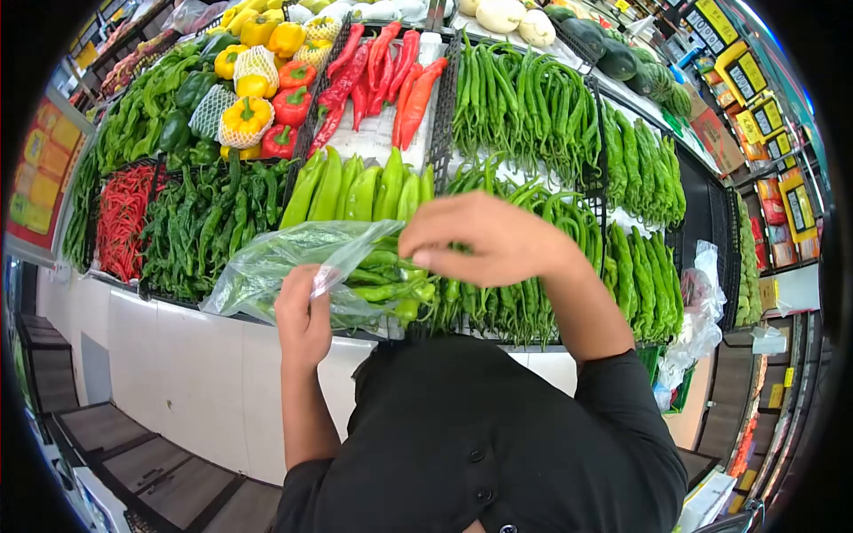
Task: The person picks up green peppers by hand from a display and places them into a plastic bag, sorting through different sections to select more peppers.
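Note:
A clear plastic bag is spread over the front of the pepper display, its mouth toward the right. My left hand pinches the bag's near edge between thumb and fingers. My right hand is bent over the far end of the mouth, its curled fingertips and thumb at the bag's stretched upper edge. Light green peppers lie right at the opening, partly seen through the film. Behind the bag stand larger pale green peppers in a row.
Long green peppers fill crates at the right, beside red peppers and yellow bell peppers. Small red chilies and dark green peppers are at the left. Bunched plastic bags hang at the right edge.

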`<act>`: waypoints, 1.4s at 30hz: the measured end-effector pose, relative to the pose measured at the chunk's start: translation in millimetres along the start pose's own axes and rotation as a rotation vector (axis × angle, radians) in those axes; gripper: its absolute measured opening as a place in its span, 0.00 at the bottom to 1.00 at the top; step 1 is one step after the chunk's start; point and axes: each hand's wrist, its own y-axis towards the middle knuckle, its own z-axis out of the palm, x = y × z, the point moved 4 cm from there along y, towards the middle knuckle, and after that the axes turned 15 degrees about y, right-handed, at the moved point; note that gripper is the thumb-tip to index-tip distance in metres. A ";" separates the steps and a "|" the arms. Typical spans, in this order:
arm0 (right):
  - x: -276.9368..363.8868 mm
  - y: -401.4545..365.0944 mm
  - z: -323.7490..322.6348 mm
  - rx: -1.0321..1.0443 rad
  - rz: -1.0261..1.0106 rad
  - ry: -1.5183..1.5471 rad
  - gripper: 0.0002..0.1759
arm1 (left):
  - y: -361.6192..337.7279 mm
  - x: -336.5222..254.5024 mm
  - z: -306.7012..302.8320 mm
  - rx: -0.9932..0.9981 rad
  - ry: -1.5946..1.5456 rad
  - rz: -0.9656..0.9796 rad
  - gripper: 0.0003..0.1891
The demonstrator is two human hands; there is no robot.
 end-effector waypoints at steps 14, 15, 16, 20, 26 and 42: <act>-74.3 -71.4 10.1 -0.711 0.341 -0.188 0.16 | -4.6 -5.7 9.5 -0.104 -0.022 -0.044 0.11; -92.2 -77.9 8.6 -0.648 0.343 -0.260 0.17 | -4.0 -2.9 11.6 -0.105 -0.035 -0.047 0.11; -101.2 -80.6 8.9 -0.585 0.347 -0.330 0.17 | -3.6 -0.9 13.4 -0.104 -0.047 -0.049 0.11; -120.6 -79.4 36.1 -0.336 0.500 -0.444 0.14 | -3.5 0.1 15.5 -0.101 -0.076 -0.054 0.11; -114.5 -78.2 29.8 -0.386 0.473 -0.645 0.10 | -6.7 0.4 14.0 -0.123 -0.049 -0.034 0.11; -94.7 -195.0 -73.2 -1.196 0.430 0.427 0.27 | -2.5 0.2 27.7 -0.079 0.143 0.045 0.08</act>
